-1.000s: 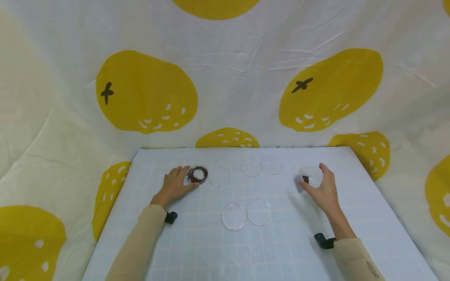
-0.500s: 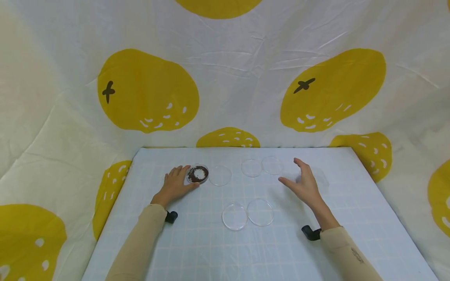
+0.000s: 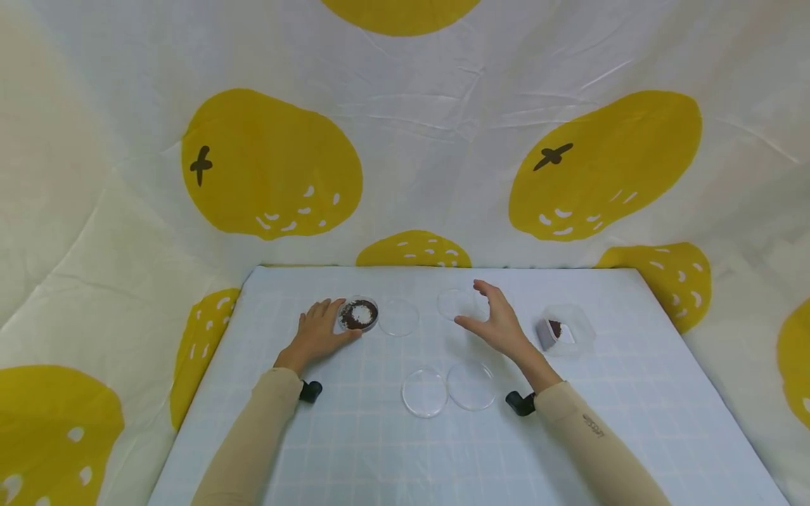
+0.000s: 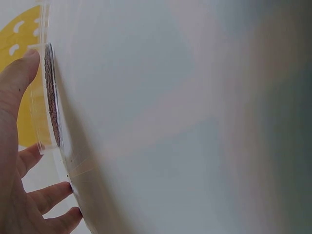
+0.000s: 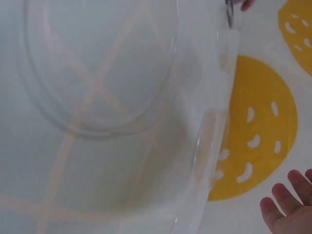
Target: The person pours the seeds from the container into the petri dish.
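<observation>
We see a lane of bare table point(image 3: 373, 358) running between the near dishes point(image 3: 425, 393) and the far dish point(image 3: 454, 304). Our left hand point(image 3: 317, 334) bars the filled dish point(image 3: 375, 322) from its left; our right hand point(image 3: 500, 327) blocks the far dish's right, the box point(image 3: 580, 332) near its wrist.

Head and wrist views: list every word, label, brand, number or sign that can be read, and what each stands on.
No text can be read.
Right sleeve: small dark lettering, too small to read.
Yellow fruit prints: dark crosses, apparently pattern, not writing.
Dish of brown grains: no lettering visible.
</observation>
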A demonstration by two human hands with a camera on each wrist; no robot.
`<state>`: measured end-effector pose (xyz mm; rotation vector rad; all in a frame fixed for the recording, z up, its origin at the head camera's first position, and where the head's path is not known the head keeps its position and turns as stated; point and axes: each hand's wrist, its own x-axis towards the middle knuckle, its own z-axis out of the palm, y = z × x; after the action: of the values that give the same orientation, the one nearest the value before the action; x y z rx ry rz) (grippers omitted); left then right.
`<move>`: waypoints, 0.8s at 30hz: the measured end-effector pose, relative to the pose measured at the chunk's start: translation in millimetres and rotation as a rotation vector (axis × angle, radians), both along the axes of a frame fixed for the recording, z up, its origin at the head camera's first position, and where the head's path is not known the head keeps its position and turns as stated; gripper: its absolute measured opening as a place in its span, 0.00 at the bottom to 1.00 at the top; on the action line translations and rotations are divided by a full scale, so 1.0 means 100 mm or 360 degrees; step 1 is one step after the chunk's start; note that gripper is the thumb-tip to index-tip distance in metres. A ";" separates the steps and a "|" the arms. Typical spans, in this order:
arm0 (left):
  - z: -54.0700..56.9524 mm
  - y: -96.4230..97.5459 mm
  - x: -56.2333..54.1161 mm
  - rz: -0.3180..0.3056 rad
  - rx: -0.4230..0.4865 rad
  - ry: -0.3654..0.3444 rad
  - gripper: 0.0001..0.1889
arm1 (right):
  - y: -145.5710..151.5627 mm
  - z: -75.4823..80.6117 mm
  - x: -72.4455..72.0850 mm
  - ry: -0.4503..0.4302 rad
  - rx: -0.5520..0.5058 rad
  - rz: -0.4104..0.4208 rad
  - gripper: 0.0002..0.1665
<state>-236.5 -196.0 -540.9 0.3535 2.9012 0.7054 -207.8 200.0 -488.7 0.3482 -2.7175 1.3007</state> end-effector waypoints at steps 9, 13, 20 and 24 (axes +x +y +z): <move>0.01 -0.01 0.00 0.0010 0.0006 0.0013 0.50 | -0.39 0.01 -0.18 -0.0137 -0.0016 0.0171 0.51; 0.01 -0.01 0.01 0.0012 0.0008 0.0006 0.49 | -0.54 0.00 -0.28 -0.0153 0.0005 0.0214 0.50; 0.00 0.01 0.01 0.0015 0.0001 0.0006 0.49 | -0.75 -0.04 -0.41 -0.0188 0.0069 0.0299 0.51; -0.01 0.01 0.01 0.0016 0.0008 0.0008 0.49 | -0.83 -0.05 -0.45 -0.0211 0.0108 0.0361 0.51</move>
<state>-235.9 -195.1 -541.8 0.3424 2.9085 0.7141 -252.9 117.4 -493.9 0.6142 -2.9082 1.3302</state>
